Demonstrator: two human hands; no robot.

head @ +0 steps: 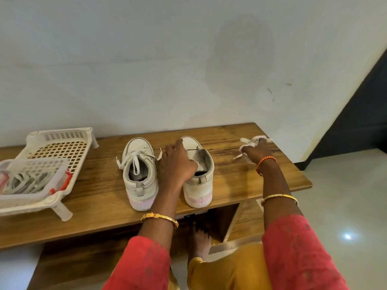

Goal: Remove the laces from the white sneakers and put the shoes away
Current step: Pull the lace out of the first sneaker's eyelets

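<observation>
White sneakers sit heels toward us on the tabletop (240,181): left sneaker (139,174) laced, right sneaker (199,174) bare. Our right hand (256,151) holds the pulled lace (254,141) bunched near the far right edge; our left hand (178,164) grips the right sneaker's collar, fingers inside. We should drop the lace well clear of the edge, then start on the left sneaker from the top eyelets, heel pinned. White basket (60,147) sits left.

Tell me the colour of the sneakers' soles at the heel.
Pale pink, on both white sneakers, seen best in the head view.
</observation>
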